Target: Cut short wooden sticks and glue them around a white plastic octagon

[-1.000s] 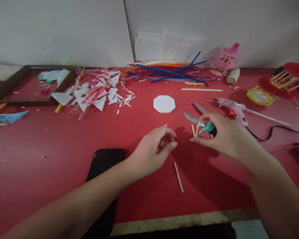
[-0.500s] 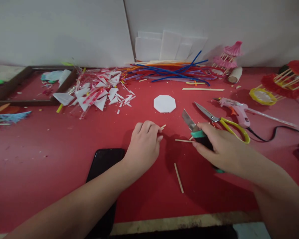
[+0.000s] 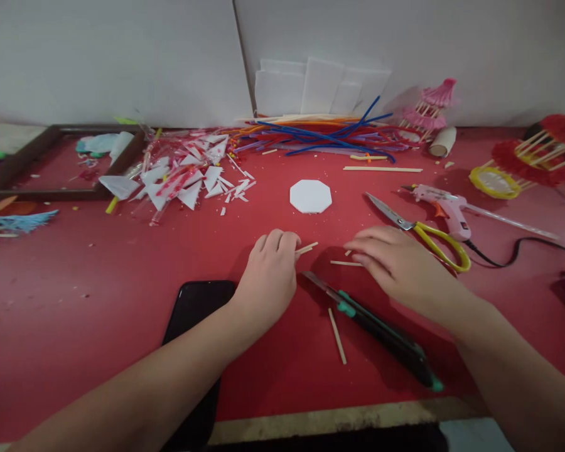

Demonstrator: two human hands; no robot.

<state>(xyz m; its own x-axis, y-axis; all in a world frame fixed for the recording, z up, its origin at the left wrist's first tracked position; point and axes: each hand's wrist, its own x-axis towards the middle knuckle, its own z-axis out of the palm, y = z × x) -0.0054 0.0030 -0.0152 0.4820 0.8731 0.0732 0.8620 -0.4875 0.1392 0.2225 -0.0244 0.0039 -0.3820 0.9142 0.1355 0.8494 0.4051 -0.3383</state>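
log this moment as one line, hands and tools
left hand: holding short sticks | right hand: at loose stick | utility knife: in neither hand, blade exposed | scissors: beside glue gun

A plain grey-white wall [image 3: 122, 56] rises along the far side of the desk [image 3: 75, 301], split by a narrow dark seam [image 3: 244, 56] that slants slightly on its way down to the desk's back edge. The desk has a smooth red top with a pale, mottled strip [image 3: 339, 417] along its near edge, and below that shows a light patch [image 3: 473, 434], too small to identify. The light is soft and rather dim.
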